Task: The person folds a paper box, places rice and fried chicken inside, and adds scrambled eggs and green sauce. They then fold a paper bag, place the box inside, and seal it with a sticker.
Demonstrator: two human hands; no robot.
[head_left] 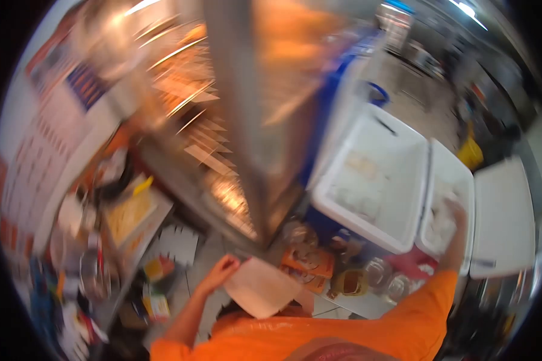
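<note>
My left hand (224, 268) is closed on the upper corner of a flat, light brown paper item (262, 287), which hangs before my orange shirt. My right arm reaches to the right, and my right hand (454, 212) is inside the smaller white compartment (468, 240) of an open cooler. Whitish things (441, 225) lie there by the fingers, too blurred to name. Beside it, the larger white cooler compartment (397, 162) stands open with a few pale items at the bottom.
A lit glass cabinet (256, 120) with metal racks rises ahead. Below the cooler are an orange box (307, 262) and clear jars (397, 287). At the left, a cluttered counter holds a yellowish board (129, 216). An open white lid (504, 219) stands at the right.
</note>
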